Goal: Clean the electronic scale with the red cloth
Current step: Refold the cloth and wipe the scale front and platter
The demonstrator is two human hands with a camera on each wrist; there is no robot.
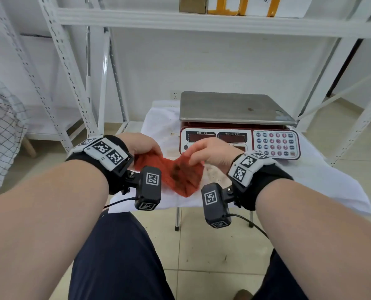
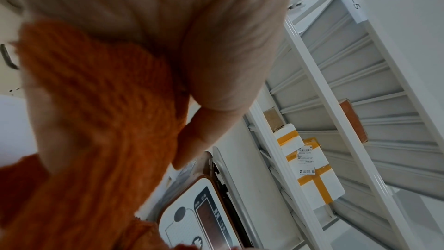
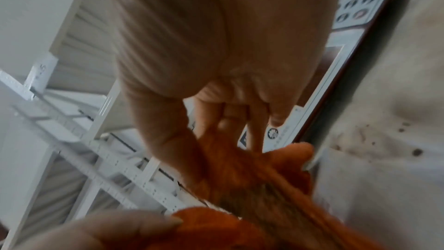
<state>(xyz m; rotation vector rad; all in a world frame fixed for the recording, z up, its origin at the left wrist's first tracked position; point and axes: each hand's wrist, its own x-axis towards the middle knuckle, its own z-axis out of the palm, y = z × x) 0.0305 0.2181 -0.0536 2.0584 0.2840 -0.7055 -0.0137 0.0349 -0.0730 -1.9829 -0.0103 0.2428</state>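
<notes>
Both hands hold the red cloth (image 1: 180, 172) up in front of the electronic scale (image 1: 238, 124).

The left hand (image 1: 142, 144) grips one end with curled fingers; the right hand (image 1: 210, 152) pinches the other end between thumb and fingertips (image 3: 254, 140). The cloth, dark-stained in the middle, hangs between them just above the white sheet (image 1: 310, 180) covering the small table, near the scale's display panel.

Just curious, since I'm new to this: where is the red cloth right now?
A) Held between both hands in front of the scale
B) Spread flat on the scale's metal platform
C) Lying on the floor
A: the left hand and right hand both grip the red cloth in front of the scale.
</notes>
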